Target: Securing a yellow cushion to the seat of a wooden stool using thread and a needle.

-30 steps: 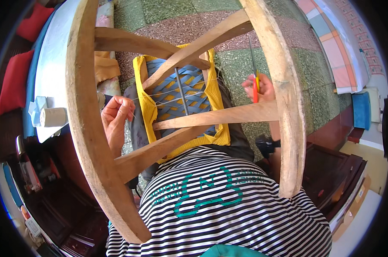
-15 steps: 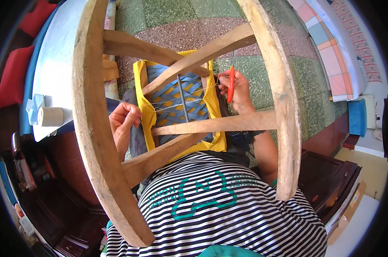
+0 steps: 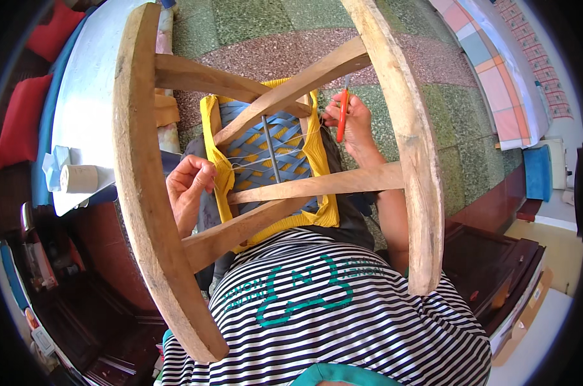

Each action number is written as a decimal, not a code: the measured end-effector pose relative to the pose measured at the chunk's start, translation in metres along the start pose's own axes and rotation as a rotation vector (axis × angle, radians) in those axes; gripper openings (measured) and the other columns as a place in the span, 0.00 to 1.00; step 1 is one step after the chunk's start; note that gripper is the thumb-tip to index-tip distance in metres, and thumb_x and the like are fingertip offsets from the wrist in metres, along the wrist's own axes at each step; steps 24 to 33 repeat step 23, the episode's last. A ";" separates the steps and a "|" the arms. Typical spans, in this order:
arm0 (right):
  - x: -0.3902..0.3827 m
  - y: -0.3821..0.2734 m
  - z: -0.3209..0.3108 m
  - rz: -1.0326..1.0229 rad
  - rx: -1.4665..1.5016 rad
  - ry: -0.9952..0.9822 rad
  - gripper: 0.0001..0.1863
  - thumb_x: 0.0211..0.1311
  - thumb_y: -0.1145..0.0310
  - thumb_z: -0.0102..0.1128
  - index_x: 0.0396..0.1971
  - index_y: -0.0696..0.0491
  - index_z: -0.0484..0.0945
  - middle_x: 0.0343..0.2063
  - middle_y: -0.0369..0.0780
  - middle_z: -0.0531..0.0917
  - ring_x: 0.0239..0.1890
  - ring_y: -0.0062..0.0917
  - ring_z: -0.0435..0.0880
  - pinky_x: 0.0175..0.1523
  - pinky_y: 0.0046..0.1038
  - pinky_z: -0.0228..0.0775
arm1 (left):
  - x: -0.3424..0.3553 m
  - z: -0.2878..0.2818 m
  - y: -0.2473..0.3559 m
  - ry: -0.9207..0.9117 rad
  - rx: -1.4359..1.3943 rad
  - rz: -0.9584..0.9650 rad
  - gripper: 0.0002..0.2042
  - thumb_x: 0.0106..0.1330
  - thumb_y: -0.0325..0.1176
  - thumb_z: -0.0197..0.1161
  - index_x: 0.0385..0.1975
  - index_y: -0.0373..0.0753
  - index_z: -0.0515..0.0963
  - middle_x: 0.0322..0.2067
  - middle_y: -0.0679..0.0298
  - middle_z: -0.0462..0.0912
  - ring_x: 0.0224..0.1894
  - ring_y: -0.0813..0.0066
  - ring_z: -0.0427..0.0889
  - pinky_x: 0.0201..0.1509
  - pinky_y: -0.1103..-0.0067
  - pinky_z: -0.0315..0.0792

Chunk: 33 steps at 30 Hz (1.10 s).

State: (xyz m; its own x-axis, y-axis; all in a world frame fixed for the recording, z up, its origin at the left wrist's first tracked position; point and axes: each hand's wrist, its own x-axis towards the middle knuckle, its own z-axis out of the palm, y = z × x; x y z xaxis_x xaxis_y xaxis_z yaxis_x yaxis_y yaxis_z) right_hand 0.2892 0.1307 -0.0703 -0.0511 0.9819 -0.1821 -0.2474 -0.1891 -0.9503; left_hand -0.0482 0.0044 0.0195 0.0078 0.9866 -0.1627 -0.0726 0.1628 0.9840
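An upturned wooden stool (image 3: 136, 174) with crossed legs rests on my lap. Its seat is woven from blue-grey straps (image 3: 291, 138), and a yellow ribbed cloth cover (image 3: 330, 209) wraps the seat's edges. White string (image 3: 259, 163) runs across the underside between the cover's two sides. My left hand (image 3: 191, 186) is closed in a pinch at the cover's left edge, with the string at its fingertips. Beyond the right edge, my right hand (image 3: 352, 125) grips red-handled scissors (image 3: 342, 119), metal tip pointing away; its fingertips are near the string's right end.
A metal rod (image 3: 270, 148) spans the stool's crossed legs. To the left, a white roll (image 3: 79, 179) stands on a pale table (image 3: 89, 103). Dark wooden furniture (image 3: 491, 276) is at the lower right. Checked cloth (image 3: 497, 96) hangs at the far right, beside the tiled floor (image 3: 426, 96).
The stool's legs have shifted slightly in view. My right hand with the scissors has moved a little away and left, and my left hand slightly right.
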 end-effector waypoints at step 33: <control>-0.074 -0.058 0.090 0.190 0.395 -0.566 0.15 0.60 0.73 0.60 0.47 0.50 0.72 0.34 0.42 0.85 0.15 0.10 0.74 0.20 0.13 0.64 | 0.022 0.050 0.087 -0.331 0.657 0.874 0.10 0.61 0.36 0.64 0.39 0.39 0.81 0.33 0.57 0.81 0.34 0.68 0.81 0.40 0.71 0.74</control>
